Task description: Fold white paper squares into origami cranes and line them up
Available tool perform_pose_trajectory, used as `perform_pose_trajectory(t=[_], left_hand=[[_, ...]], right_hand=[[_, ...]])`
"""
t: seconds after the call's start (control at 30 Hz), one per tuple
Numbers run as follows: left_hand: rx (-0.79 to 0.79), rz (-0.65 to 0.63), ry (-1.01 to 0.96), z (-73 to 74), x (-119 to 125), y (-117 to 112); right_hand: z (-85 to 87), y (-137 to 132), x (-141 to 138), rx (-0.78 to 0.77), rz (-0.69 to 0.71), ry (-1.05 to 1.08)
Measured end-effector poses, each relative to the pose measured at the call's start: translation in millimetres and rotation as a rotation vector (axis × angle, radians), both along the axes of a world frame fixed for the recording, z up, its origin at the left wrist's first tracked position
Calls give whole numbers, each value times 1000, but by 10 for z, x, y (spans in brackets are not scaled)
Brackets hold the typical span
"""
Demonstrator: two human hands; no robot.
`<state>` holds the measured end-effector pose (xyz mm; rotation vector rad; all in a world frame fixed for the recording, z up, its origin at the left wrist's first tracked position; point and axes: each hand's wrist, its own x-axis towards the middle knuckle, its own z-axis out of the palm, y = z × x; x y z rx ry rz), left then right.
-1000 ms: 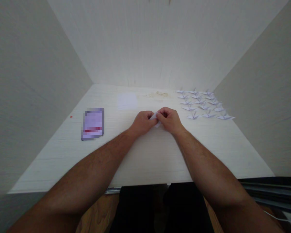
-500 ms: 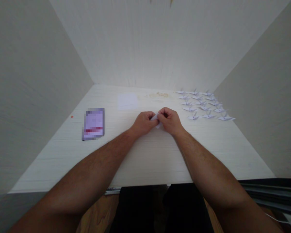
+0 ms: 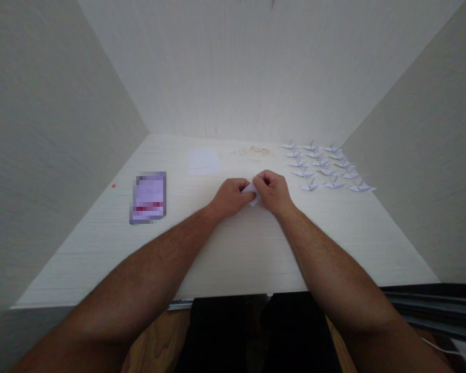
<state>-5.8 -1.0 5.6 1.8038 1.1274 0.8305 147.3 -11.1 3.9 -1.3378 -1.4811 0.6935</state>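
Between my two hands, over the middle of the white table (image 3: 233,259), is a small folded piece of white paper (image 3: 253,200). My left hand (image 3: 232,198) pinches its left side, thumb on top. The fingers of my right hand (image 3: 271,189) are closed on its upper right edge. Most of the paper is covered by the fingers, so its exact fold does not show. Folded paper cranes (image 3: 309,185) stand in rows on the table to the right of my right hand.
A flat white paper sheet (image 3: 204,161) lies beyond my left hand. To the left is a blurred purple rectangular object (image 3: 149,197). A small orange spot (image 3: 114,186) is near the left wall. Brownish marks (image 3: 258,150) show near the back wall (image 3: 233,77). Side walls enclose the table.
My right hand has shifted very slightly up and right, and a little more of the folded paper shows between the hands. Both hands keep their hold.
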Motion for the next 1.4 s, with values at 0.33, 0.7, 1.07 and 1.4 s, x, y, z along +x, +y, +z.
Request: perform_pose_trajectory(t=[0.33, 0.7, 1.07, 1.4], left_hand=[[-43, -29, -46, -10, -9, 10], [-58, 24, -80, -7, -23, 12], [-42, 72, -106, -15, -5, 20], [-105, 160, -188, 1, 3, 5]], right_hand=[[25, 2, 22, -55, 27, 41], [-3, 8, 36, -218, 144, 179], [34, -11, -20, -177, 85, 232], [-53, 48, 28, -179, 137, 264]])
